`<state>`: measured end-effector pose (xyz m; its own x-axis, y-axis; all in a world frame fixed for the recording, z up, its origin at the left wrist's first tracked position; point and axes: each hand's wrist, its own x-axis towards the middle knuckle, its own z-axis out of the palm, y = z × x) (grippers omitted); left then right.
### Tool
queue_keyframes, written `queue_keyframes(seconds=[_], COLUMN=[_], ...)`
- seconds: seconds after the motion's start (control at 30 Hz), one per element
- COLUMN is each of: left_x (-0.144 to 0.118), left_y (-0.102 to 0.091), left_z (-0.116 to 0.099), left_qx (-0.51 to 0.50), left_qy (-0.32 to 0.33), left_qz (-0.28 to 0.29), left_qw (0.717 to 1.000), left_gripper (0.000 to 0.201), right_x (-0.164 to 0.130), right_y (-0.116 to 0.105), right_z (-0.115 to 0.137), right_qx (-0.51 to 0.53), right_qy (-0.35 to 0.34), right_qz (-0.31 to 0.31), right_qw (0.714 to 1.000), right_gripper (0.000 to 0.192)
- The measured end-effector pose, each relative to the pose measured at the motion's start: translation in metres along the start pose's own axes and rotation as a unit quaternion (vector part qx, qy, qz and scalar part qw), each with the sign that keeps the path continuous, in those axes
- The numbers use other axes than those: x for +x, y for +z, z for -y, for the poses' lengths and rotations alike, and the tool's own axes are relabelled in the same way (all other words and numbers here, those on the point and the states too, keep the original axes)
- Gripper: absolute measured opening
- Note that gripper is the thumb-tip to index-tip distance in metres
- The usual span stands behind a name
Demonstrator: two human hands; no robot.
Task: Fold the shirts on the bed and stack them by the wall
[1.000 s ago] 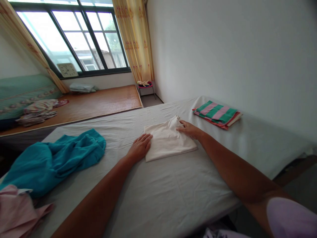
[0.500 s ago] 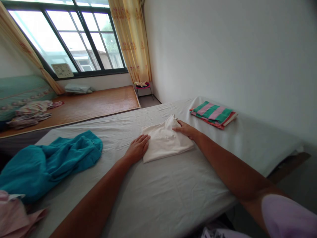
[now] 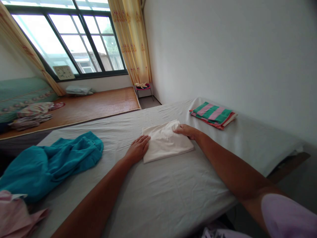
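A folded cream cloth point(image 3: 164, 142) lies on the grey bed sheet point(image 3: 173, 185) in the middle of the view. My left hand point(image 3: 138, 148) rests flat on the sheet with its fingertips on the cloth's left edge. My right hand point(image 3: 185, 131) is on the cloth's far right corner and pinches a bunched bit of the fabric there. A folded stack of green, pink and red striped cloths point(image 3: 213, 114) sits further right near the wall.
A crumpled teal garment point(image 3: 49, 162) lies at the left of the bed, and a pink cloth point(image 3: 17, 215) at the lower left corner. Beyond are a wooden platform point(image 3: 81, 105) with bedding, a clock point(image 3: 63, 72), a window, yellow curtains and a small stool point(image 3: 143, 87).
My right hand has pressed the raised corner of the cream cloth lower and flatter. My left hand has stayed at the cloth's left edge. The view has shifted slightly.
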<state>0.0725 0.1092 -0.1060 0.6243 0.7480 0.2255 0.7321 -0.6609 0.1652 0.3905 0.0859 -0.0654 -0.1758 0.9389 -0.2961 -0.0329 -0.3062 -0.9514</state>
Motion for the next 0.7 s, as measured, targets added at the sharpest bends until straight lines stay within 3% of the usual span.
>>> queue_keyframes(seconds=[0.23, 0.4, 0.47, 0.57, 0.63, 0.7], left_x=[0.001, 0.003, 0.004, 0.003, 0.001, 0.001], left_y=[0.001, 0.003, 0.004, 0.006, 0.007, 0.008], left_z=[0.005, 0.016, 0.020, 0.022, 0.022, 0.021], left_qx=[-0.015, -0.028, -0.023, -0.005, 0.007, 0.014], left_qy=[0.004, -0.030, -0.032, -0.026, -0.024, -0.022], left_qz=[-0.007, -0.042, -0.044, -0.026, -0.018, -0.017], left_qw=[1.000, 0.998, 0.998, 0.999, 1.000, 1.000], left_gripper=[0.050, 0.054, 0.054, 0.055, 0.055, 0.054], right_x=[0.002, 0.006, 0.003, -0.007, -0.015, -0.023], right_y=[0.007, -0.005, -0.021, -0.062, -0.098, -0.135], right_z=[-0.007, 0.019, 0.046, 0.084, 0.096, 0.090], right_qx=[-0.004, 0.016, 0.029, 0.040, 0.049, 0.051], right_qy=[-0.082, -0.136, -0.196, -0.308, -0.355, -0.356], right_qz=[-0.008, -0.086, -0.137, -0.222, -0.290, -0.361], right_qw=[0.997, 0.987, 0.971, 0.924, 0.888, 0.860], right_gripper=[0.054, 0.039, 0.036, 0.040, 0.044, 0.047])
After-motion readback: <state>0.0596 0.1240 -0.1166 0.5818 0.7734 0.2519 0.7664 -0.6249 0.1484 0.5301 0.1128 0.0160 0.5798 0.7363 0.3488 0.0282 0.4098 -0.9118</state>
